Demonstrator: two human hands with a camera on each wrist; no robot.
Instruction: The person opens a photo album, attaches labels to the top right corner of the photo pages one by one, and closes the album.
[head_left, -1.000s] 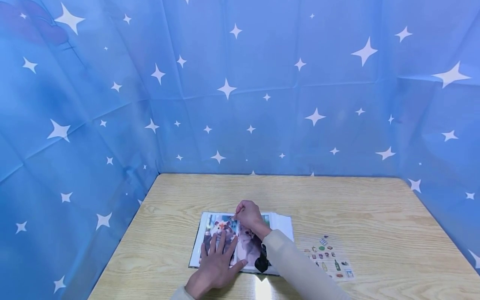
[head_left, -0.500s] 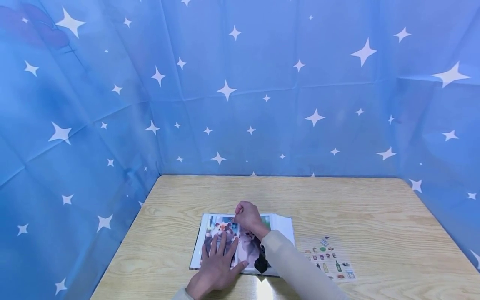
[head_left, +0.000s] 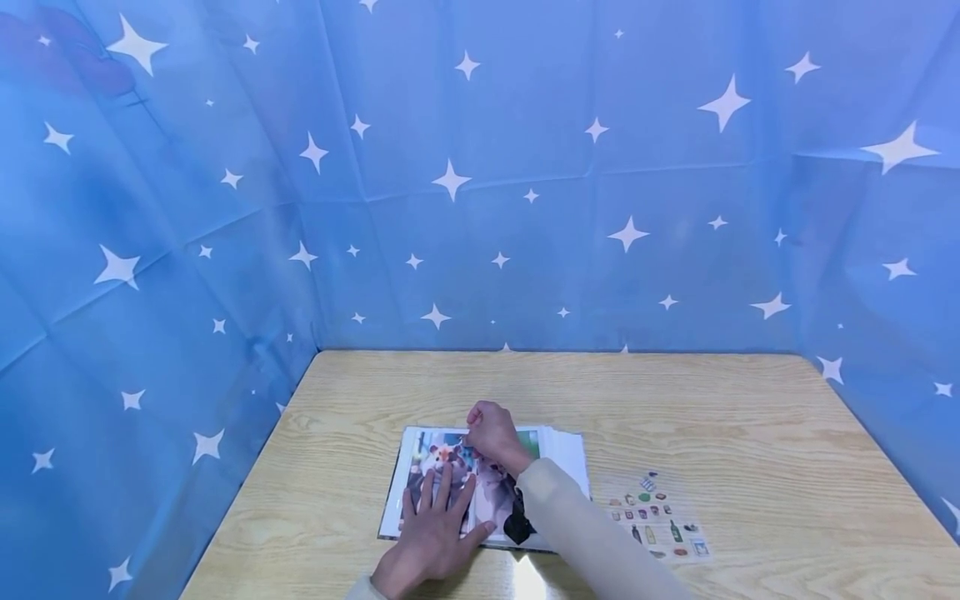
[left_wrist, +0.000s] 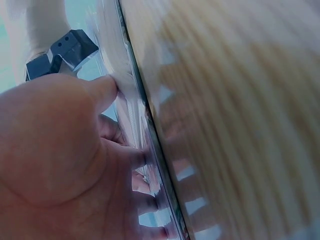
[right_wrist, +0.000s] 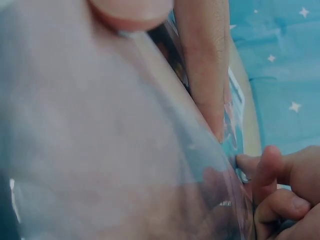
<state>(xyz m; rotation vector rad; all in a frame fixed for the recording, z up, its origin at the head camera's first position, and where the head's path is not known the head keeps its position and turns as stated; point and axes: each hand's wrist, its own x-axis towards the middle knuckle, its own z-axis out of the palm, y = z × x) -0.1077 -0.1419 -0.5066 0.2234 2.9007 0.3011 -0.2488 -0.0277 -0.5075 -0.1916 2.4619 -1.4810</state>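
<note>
An open photo album [head_left: 564, 457] lies on the table, with a hamster picture [head_left: 431, 454] on its left page and a cat picture [head_left: 491, 504] beside it. My left hand [head_left: 435, 529] rests with spread fingers on the hamster picture, its thumb over the album's near edge. In the left wrist view its fingers press on the glossy page beyond the album's edge [left_wrist: 137, 77]. My right hand [head_left: 492, 433] is at the top middle of the album. In the right wrist view, one fingertip [right_wrist: 245, 162] touches the page, other fingers curled; I cannot tell whether it pinches anything.
A clear sticker sheet [head_left: 660, 521] with several small food and bottle pictures lies right of the album. A black camera mount [head_left: 517, 523] sits on my right wrist, over the cat picture. The wooden table [head_left: 360, 383] ends at a blue star curtain [head_left: 555, 250].
My right hand has shifted slightly left and turned at the top of the album, its wrist mount moving left too. The left hand stays in place on the page.
</note>
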